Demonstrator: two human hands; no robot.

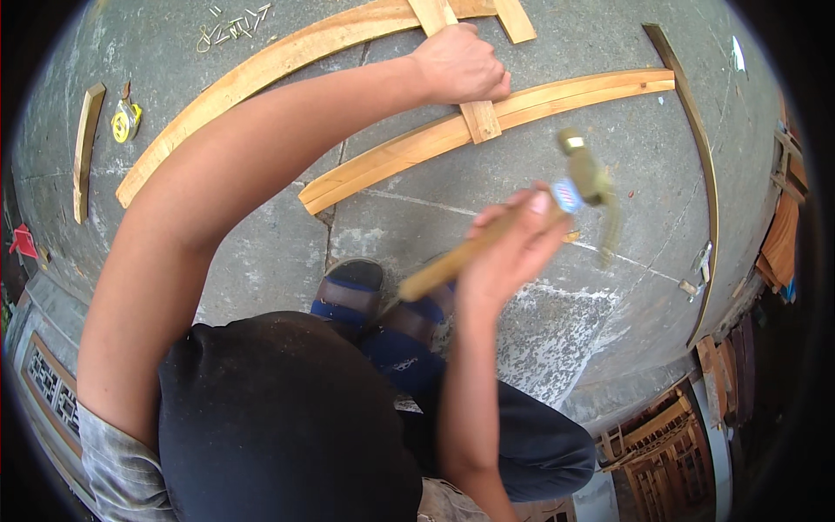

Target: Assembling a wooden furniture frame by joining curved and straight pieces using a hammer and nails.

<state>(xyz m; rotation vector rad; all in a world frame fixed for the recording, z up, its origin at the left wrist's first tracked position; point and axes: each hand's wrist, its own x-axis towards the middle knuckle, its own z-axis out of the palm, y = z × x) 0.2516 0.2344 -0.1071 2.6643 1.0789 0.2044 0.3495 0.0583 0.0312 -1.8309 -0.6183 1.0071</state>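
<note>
My left hand (461, 65) is closed around a short wooden crosspiece (480, 122), which lies across two long timber pieces on the ground. The nearer one is a wooden rail (383, 169); the farther one is a wider wooden board (261, 68). Both look curved in this wide view. In my right hand (515, 248) is a claw hammer (594, 181), gripped by its wooden handle close to the head. The hammer is held above the floor, apart from the wood, and its head is slightly blurred. Whatever lies under my left fingers is hidden.
Several loose nails (235, 28) lie at the far left. A yellow tape measure (126, 120) and a short wood strip (87, 152) are nearby. Another short slat (516, 19) touches the far board. At right runs a long thin strip (703, 165), with stacked wood (668, 452) beyond.
</note>
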